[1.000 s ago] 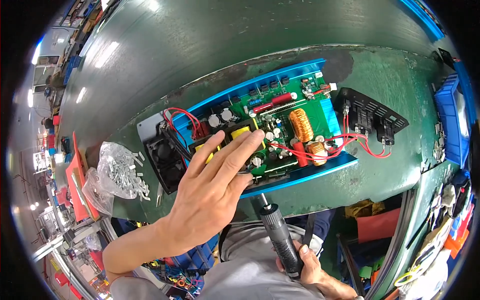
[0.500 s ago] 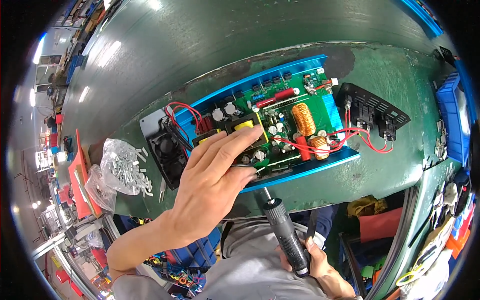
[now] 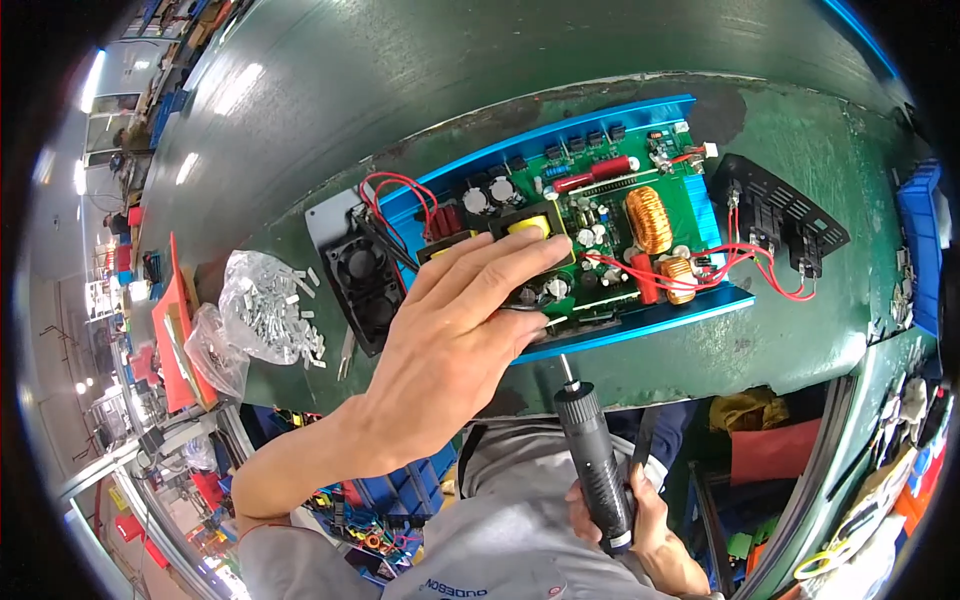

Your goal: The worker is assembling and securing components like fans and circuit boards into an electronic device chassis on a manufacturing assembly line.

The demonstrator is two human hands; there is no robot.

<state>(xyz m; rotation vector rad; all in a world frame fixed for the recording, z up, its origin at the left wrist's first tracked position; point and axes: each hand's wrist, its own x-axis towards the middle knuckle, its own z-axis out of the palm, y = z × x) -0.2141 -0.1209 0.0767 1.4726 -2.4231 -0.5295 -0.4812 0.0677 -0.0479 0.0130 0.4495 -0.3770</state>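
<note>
A green circuit board lies in a blue metal housing on the bench. My left hand rests over the board's left part, fingers stretched out across the yellow-and-black transformers, thumb near the housing's near wall. What lies under the palm is hidden. My right hand is wrapped round a black electric screwdriver, low and close to my body. Its bit points away from me and meets the outer face of the near wall, apparently touching it.
A black fan panel sits at the housing's left end. Red wires join a slotted black panel at the right. Clear bags of small metal pieces lie at left, beside tweezers. A blue bin stands far right.
The whole view has shifted, so the bench and housing appear farther right and slightly higher. Both hands keep nearly the same places against the housing, and the screwdriver bit stays at its near wall.
</note>
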